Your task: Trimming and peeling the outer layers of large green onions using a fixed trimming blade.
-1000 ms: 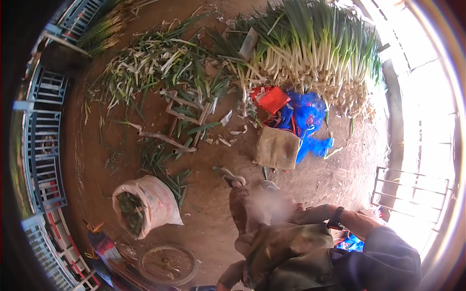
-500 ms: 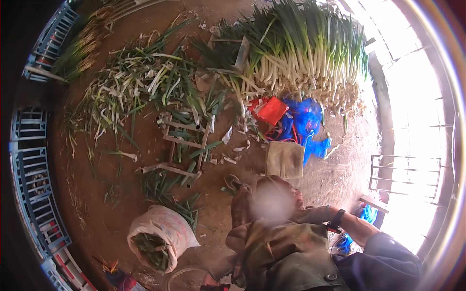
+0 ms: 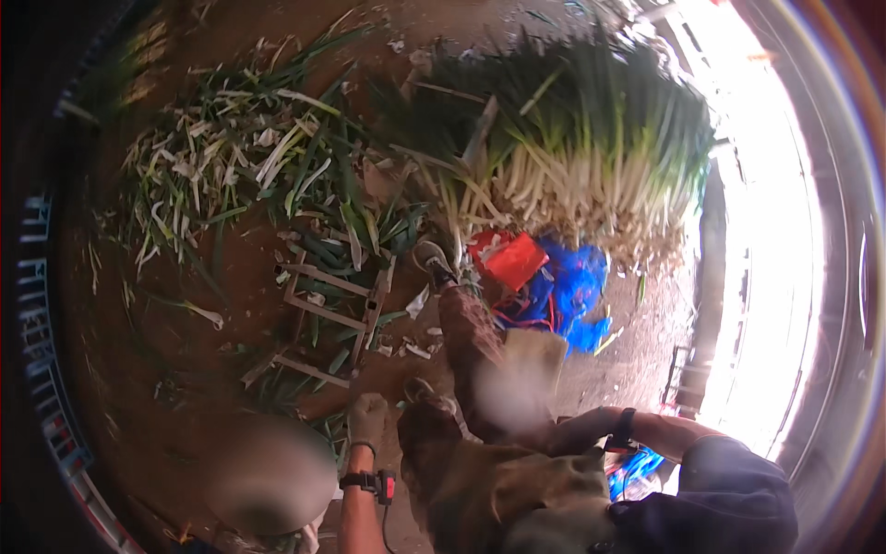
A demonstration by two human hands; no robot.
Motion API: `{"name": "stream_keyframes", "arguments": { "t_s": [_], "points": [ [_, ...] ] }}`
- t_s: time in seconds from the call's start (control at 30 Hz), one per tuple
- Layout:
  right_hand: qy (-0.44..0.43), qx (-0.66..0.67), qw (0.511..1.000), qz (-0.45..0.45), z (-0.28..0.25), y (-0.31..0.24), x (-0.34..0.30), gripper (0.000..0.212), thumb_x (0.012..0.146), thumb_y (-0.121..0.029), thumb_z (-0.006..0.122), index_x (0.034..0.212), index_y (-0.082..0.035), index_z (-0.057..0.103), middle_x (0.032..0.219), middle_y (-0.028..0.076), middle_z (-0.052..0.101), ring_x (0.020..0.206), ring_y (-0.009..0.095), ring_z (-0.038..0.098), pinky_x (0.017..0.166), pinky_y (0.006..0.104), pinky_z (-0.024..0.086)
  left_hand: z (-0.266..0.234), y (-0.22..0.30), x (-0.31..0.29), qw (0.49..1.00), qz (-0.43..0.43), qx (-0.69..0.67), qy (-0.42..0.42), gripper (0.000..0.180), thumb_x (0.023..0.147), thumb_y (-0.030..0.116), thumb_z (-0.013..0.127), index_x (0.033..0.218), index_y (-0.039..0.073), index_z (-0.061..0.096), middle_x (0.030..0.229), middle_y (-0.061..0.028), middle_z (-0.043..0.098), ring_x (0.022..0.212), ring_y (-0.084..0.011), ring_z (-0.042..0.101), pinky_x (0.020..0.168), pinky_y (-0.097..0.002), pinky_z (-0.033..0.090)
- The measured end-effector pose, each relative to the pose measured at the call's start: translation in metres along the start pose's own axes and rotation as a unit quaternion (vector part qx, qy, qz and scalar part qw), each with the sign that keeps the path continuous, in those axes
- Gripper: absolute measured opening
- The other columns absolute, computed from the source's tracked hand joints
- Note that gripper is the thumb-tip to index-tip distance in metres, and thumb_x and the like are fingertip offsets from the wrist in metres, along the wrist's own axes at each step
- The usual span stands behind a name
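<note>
My left hand, in a pale glove, is raised beside the sack and has its fingers curled. What it may hold is hidden. The whitish sack stands at lower left, blurred now. My right hand lies across my lap by my thigh; a pale smear and the thigh hide its fingers. One leg stretches forward, its shoe near loose green leaves. Ahead, a dense row of leeks stands with green tops away from me and white ends nearer.
A wooden frame lies among trimmed leaves. A broad heap of leek scraps covers the floor at far left. Red sheeting, a blue plastic bag and a tan square pad lie before the row. Railings line the left.
My left hand has risen from low by the sack to beside my knee. One leg has swung forward past the tan pad, and the whole view has shifted.
</note>
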State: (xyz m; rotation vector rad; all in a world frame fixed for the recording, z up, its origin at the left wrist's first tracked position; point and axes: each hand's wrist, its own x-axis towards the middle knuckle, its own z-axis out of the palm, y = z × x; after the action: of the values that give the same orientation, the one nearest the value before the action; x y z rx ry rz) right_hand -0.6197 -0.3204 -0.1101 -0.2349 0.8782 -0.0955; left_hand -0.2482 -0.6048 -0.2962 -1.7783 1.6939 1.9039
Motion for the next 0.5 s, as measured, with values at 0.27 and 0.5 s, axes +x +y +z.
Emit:
{"name": "stream_keyframes", "arguments": {
  "t_s": [0.27, 0.5],
  "points": [
    [0.113, -0.174, 0.978, 0.019, -0.332, -0.113, 0.061, 0.051, 0.099, -0.037, 0.063, 0.139, -0.006, 0.056, 0.112, 0.006, 0.065, 0.101, 0.019, 0.061, 0.086, 0.0361, 0.049, 0.076, 0.034, 0.213, 0.926, -0.287, -0.206, 0.131, 0.031, 0.101, 0.039, 0.055, 0.109, 0.01, 0.063, 0.086, -0.0054, 0.066, 0.068, -0.0185, 0.065, 0.059, -0.0367, 0.053],
    [0.501, 0.076, 0.858, -0.082, -0.677, -0.28, 0.123, 0.07, 0.09, -0.052, 0.072, 0.14, -0.006, 0.056, 0.107, 0.01, 0.067, 0.096, 0.026, 0.064, 0.083, 0.0405, 0.052, 0.094, 0.022, 0.316, 0.818, -0.456, -0.318, 0.15, 0.032, 0.104, 0.041, 0.047, 0.118, 0.016, 0.059, 0.091, -0.0083, 0.065, 0.068, -0.0242, 0.064, 0.059, -0.0446, 0.054]
  ]
}}
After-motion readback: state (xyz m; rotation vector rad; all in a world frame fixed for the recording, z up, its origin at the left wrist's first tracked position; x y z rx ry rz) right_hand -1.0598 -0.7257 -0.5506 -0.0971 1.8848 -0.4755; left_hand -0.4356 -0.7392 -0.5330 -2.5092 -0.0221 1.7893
